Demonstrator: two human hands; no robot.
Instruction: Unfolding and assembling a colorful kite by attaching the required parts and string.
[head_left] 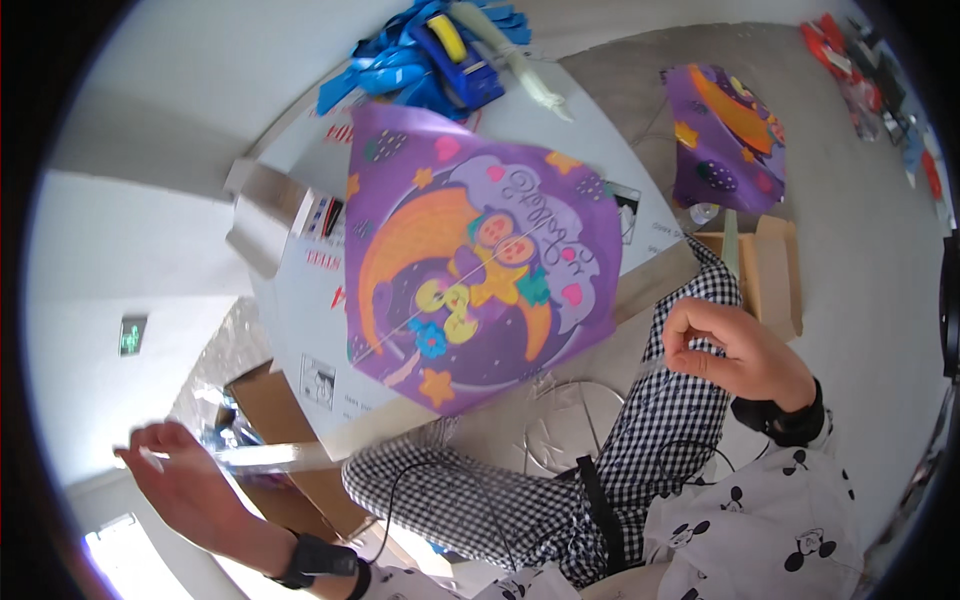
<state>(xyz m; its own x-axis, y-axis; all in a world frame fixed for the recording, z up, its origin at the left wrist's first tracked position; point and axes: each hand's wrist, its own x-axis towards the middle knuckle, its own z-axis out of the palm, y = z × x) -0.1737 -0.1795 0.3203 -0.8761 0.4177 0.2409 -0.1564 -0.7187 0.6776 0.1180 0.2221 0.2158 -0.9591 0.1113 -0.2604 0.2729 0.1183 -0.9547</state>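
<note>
One purple printed sheet (485, 265) lies spread on the tabletop (290, 315). My left hand (185, 492) has fingers loosely bent, my right hand (738, 352) fingers curled in; whether either pinches anything, I cannot tell. Probably between steps, I'd need to reach inward for it.

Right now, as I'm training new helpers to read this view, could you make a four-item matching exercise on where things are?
1. Large purple printed sheet
2. Blue strips
3. Right hand
4. White open box

A. At the left edge of the table
B. Showing over the checked trouser leg
C. Across the middle of the tabletop
D. Heaped at the far end of the tabletop

Right pairs: 1-C, 2-D, 3-B, 4-A
</note>
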